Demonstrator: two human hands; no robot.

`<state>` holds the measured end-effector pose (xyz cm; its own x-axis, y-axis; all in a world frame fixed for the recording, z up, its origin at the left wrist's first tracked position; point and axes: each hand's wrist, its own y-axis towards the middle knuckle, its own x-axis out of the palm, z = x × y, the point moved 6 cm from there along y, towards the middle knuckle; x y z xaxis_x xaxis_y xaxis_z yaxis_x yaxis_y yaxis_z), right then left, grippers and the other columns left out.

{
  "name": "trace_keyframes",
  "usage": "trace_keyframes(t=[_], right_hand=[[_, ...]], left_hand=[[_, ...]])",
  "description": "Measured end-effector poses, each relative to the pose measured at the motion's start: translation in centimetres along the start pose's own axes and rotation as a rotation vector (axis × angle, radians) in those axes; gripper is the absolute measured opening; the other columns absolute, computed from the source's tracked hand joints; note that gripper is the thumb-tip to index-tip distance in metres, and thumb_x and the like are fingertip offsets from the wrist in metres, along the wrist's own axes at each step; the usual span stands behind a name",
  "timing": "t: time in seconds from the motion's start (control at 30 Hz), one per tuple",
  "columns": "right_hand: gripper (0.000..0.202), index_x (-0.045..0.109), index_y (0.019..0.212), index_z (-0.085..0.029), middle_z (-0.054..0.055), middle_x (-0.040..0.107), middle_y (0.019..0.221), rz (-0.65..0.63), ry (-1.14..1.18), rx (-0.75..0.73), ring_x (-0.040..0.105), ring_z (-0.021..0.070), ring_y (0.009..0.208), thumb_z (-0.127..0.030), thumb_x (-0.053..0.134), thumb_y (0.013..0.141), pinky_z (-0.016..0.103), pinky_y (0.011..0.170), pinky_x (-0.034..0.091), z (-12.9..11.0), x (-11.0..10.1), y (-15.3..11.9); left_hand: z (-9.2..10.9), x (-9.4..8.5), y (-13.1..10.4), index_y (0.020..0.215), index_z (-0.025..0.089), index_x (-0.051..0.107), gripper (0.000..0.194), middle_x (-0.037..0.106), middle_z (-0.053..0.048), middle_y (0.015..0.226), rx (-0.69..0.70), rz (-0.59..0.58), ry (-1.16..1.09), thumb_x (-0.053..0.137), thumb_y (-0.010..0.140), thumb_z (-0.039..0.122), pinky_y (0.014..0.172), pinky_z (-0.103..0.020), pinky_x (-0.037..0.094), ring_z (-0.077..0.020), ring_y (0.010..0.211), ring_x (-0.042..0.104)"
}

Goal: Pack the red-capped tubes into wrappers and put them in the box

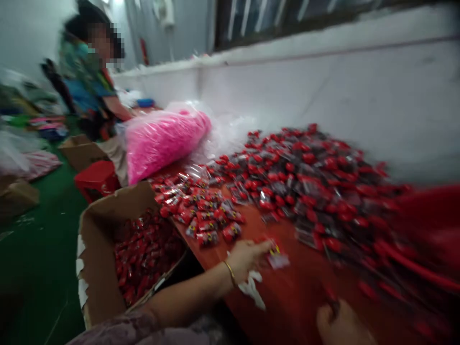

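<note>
My left hand [246, 258], with a gold bangle at the wrist, reaches over the red-brown tabletop. Its fingers are closed on a small red packet [276, 254] with a yellow mark and a clear end. A crumpled white scrap [253, 290] lies just below that wrist. At the lower right, my right hand [341, 323] is blurred, its fingers drawn together at something dark red that I cannot make out. Finished-looking red packets [206, 215] lie in a cluster beyond my left hand. A large heap of red pieces with clear wrapping [305, 172] spreads along the wall.
An open cardboard box [95, 268] holding many red packets stands left of the table. A pink-filled plastic bag [161, 139] rests farther along, near a red stool [97, 179]. A red basin [431, 230] is at the right. Another person [86, 81] stands at the far left.
</note>
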<state>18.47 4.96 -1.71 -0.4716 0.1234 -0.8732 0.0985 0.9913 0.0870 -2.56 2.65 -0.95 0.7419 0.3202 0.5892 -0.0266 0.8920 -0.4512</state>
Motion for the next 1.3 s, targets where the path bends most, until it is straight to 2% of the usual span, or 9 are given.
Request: trace_keyframes(t=[0.03,0.1,0.2,0.33,0.43,0.73,0.97,1.17,1.3], right_hand=[[0.044,0.063,0.103,-0.011,0.014,0.063,0.063,0.003,-0.013,0.071,0.063,0.0313,0.059,-0.038,0.042,0.076,0.044,0.054,0.048,0.5,-0.3,-0.6],[0.051,0.058,0.111,-0.009,0.013,0.066,0.075,-0.039,0.23,0.16,0.064,0.0263,0.062,-0.043,0.044,0.075,0.037,0.055,0.049,0.5,-0.5,-2.2],[0.059,0.055,0.115,-0.013,0.007,0.068,0.077,-0.168,0.705,0.133,0.057,0.0154,0.049,-0.055,0.05,0.074,0.029,0.048,0.046,-2.1,-0.9,-4.4],[0.051,0.059,0.105,-0.016,0.002,0.068,0.069,-0.271,0.948,0.117,0.043,0.0066,0.035,-0.053,0.062,0.07,0.022,0.038,0.038,-5.1,-1.9,-6.3],[0.04,0.063,0.092,-0.015,0.001,0.066,0.063,-0.307,0.961,0.101,0.039,0.0044,0.033,-0.049,0.063,0.071,0.018,0.034,0.032,-5.5,-2.0,-6.6],[0.035,0.064,0.091,-0.014,-0.001,0.06,0.056,-0.372,0.964,0.092,0.039,0.0052,0.036,-0.044,0.061,0.073,0.017,0.034,0.03,-5.3,-1.0,-6.0],[0.031,0.062,0.091,-0.015,0.0,0.06,0.062,-0.281,0.952,0.029,0.04,0.0053,0.039,-0.043,0.056,0.079,0.018,0.037,0.032,-5.6,-0.4,-5.7],[0.022,0.055,0.093,-0.019,-0.002,0.059,0.072,-0.029,0.939,-0.024,0.042,0.0048,0.041,-0.039,0.052,0.084,0.019,0.04,0.035,-5.3,0.8,-5.6],[0.02,0.051,0.09,-0.02,-0.004,0.056,0.067,-0.045,0.996,0.009,0.045,0.0063,0.043,-0.039,0.053,0.084,0.019,0.042,0.038,-5.5,1.6,-5.5]], left_hand=[[0.2,0.0,-0.3,0.076,0.009,0.066,0.044,0.068,-0.009,0.069,-0.009,-0.003,0.008,0.079,0.055,0.047,0.059,-0.025,0.046,-0.0159,0.06,0.063],[0.6,0.1,-0.5,0.077,0.012,0.066,0.038,0.068,-0.007,0.068,-0.039,-0.028,0.018,0.077,0.061,0.044,0.058,-0.022,0.046,-0.0135,0.059,0.063],[0.6,0.3,-0.1,0.078,0.014,0.066,0.032,0.07,-0.006,0.072,-0.099,-0.055,0.042,0.075,0.064,0.041,0.06,-0.021,0.047,-0.0129,0.062,0.064],[0.1,0.6,-0.4,0.075,0.013,0.065,0.03,0.071,-0.006,0.073,-0.121,-0.068,0.112,0.076,0.063,0.039,0.06,-0.022,0.048,-0.0131,0.061,0.064],[-0.2,1.0,-0.9,0.073,0.012,0.065,0.032,0.07,-0.007,0.071,-0.13,-0.103,0.153,0.078,0.061,0.038,0.06,-0.024,0.049,-0.0135,0.059,0.064],[-0.3,1.7,-1.0,0.074,0.01,0.068,0.036,0.069,-0.004,0.072,-0.06,-0.211,0.227,0.081,0.053,0.037,0.06,-0.023,0.049,-0.0116,0.058,0.061],[-1.2,2.1,-1.3,0.072,0.011,0.069,0.038,0.068,-0.002,0.069,-0.004,-0.182,0.266,0.084,0.046,0.034,0.062,-0.023,0.046,-0.0106,0.059,0.058],[-2.5,2.4,-1.2,0.069,0.012,0.068,0.035,0.065,0.0,0.065,0.07,-0.188,0.198,0.084,0.048,0.035,0.062,-0.021,0.044,-0.0081,0.059,0.055],[-3.4,2.6,-0.9,0.069,0.012,0.067,0.035,0.061,0.001,0.06,0.006,-0.181,0.177,0.083,0.05,0.036,0.059,-0.021,0.044,-0.0072,0.055,0.052]])
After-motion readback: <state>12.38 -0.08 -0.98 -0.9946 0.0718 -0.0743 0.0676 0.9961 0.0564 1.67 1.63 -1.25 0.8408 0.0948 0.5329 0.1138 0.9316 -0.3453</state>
